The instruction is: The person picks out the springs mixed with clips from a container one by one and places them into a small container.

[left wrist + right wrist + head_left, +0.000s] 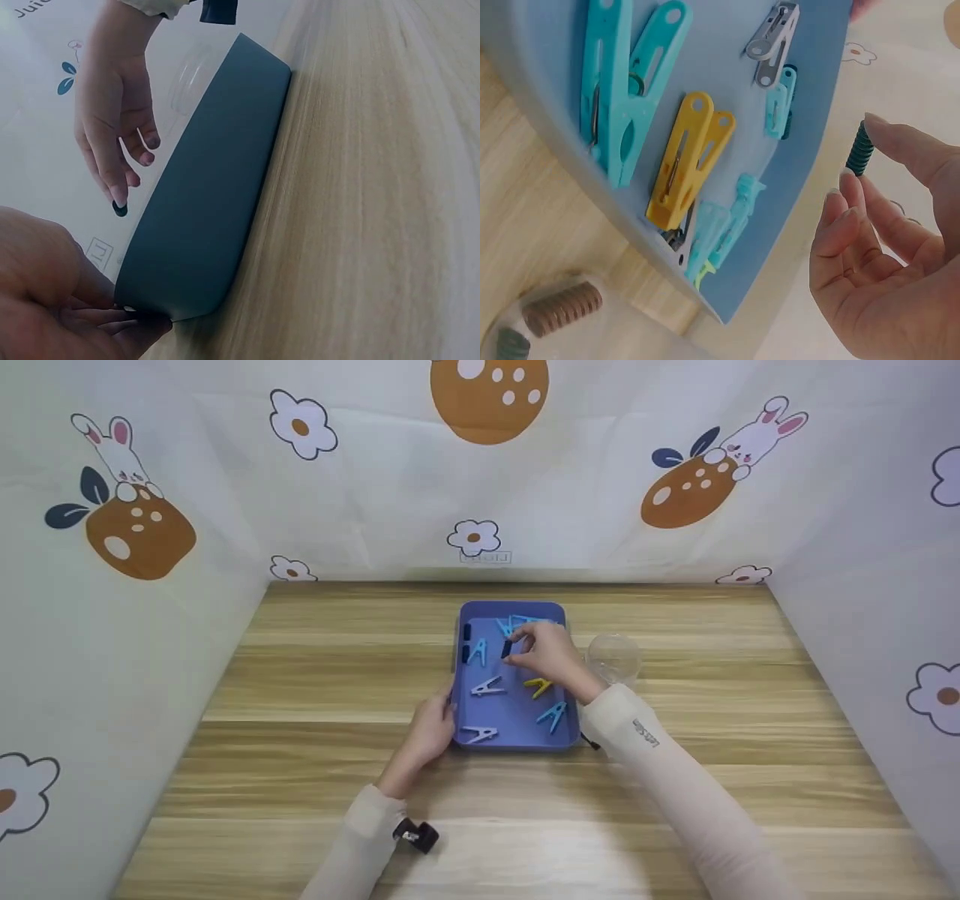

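Observation:
My right hand [551, 656] is above the tray, its thumb and index finger pinching a small dark green ribbed cylinder [860, 150] by its two ends. My left hand [433, 727] holds the blue tray [517, 742] by its left wall; in the left wrist view its fingers are at the tray's corner, partly hidden. Inside lie light blue clothespins [553, 717], a yellow clothespin [682, 165] and grey clothespins [480, 733]. Two dark pieces [466, 632] lie along the left inner wall.
Right of the tray stands a clear round container [615, 656], holding a brown ribbed cylinder [562, 308] and a dark green one [513, 345]. All sit on a wooden table [322, 660], with patterned cloth walls [375, 510] at the back and sides.

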`<action>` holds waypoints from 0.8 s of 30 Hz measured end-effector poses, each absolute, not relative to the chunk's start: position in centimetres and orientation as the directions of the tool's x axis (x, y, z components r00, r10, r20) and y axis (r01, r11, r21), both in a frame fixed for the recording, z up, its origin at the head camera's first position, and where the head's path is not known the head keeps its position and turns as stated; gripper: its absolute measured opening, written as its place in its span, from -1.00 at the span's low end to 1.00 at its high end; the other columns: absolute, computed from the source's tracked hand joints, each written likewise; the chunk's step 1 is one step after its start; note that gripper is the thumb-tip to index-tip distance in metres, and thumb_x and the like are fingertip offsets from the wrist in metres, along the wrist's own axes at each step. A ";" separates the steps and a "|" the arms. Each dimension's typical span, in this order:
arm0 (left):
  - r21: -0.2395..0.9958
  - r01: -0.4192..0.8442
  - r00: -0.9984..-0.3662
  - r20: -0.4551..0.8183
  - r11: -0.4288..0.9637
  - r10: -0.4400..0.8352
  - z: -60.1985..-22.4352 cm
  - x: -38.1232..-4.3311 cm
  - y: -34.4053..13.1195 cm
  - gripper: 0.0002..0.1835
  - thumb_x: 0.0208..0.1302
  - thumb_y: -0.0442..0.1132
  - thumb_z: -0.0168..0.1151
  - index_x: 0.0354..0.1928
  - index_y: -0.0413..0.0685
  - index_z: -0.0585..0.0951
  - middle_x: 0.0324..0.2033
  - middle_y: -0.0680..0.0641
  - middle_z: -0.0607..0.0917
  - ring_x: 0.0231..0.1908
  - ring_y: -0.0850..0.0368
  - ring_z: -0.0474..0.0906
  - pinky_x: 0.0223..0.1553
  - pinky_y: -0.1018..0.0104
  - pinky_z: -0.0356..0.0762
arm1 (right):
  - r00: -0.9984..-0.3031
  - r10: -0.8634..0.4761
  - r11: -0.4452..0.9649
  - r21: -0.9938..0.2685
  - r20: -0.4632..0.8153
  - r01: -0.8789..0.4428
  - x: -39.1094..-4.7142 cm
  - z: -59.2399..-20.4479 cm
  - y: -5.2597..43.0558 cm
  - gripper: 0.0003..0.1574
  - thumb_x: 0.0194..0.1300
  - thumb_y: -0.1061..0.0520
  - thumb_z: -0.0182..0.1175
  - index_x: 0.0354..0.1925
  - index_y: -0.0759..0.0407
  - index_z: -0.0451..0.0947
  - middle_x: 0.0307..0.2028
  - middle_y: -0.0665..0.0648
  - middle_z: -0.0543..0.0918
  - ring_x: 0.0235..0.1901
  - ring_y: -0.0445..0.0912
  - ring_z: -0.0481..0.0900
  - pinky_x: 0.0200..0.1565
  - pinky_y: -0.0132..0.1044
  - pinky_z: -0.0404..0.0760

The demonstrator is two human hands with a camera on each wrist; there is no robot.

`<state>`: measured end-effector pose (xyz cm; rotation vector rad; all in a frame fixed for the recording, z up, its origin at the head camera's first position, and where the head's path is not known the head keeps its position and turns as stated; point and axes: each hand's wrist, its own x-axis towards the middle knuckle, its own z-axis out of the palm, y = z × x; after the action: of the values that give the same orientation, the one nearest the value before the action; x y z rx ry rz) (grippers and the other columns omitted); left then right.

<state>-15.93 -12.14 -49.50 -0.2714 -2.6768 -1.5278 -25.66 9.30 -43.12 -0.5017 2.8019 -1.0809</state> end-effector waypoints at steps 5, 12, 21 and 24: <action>0.857 0.160 -0.986 0.115 0.490 0.120 -49.5 -16.1 -12.2 -0.44 0.42 -0.62 -0.08 0.45 -0.61 0.31 0.34 -0.58 0.46 0.38 -0.47 0.41 0.50 -0.24 0.34 | -0.944 -0.331 0.698 -0.669 0.013 -0.254 -25.1 -42.6 9.9 -0.55 0.26 0.14 0.52 0.07 0.32 0.75 -0.33 0.18 0.74 -0.36 -0.07 0.60 -0.34 -0.34 0.55; 0.853 0.147 -0.988 0.106 0.501 0.109 -49.4 -16.0 -12.1 -0.46 0.44 -0.62 -0.07 0.44 -0.66 0.29 0.37 -0.60 0.42 0.41 -0.48 0.37 0.52 -0.25 0.30 | -0.943 -0.334 0.673 -0.699 0.002 -0.240 -24.5 -42.1 10.8 -0.55 0.28 0.14 0.50 0.08 0.31 0.74 -0.31 0.18 0.72 -0.37 -0.08 0.55 -0.42 -0.37 0.47; 0.853 0.162 -0.986 0.123 0.496 0.112 -49.5 -16.0 -12.1 -0.45 0.42 -0.62 -0.07 0.43 -0.65 0.30 0.35 -0.60 0.43 0.39 -0.49 0.39 0.51 -0.25 0.32 | -0.949 -0.315 0.659 -0.725 -0.024 -0.200 -24.3 -41.7 12.1 -0.56 0.32 0.14 0.48 0.10 0.32 0.72 -0.26 0.20 0.71 -0.43 -0.10 0.54 -0.47 -0.39 0.51; 0.852 0.167 -0.985 0.126 0.497 0.116 -49.5 -16.0 -12.1 -0.46 0.42 -0.62 -0.06 0.42 -0.66 0.30 0.35 -0.60 0.43 0.39 -0.49 0.39 0.50 -0.25 0.32 | -0.953 -0.301 0.663 -0.727 -0.036 -0.182 -24.1 -41.4 12.5 -0.56 0.33 0.14 0.46 0.12 0.31 0.71 -0.25 0.20 0.70 -0.43 -0.11 0.53 -0.45 -0.38 0.53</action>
<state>-16.01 -12.08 -49.49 -0.2525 -2.6726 -1.5297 -24.09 12.51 -41.40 -0.3980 2.7227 -1.1646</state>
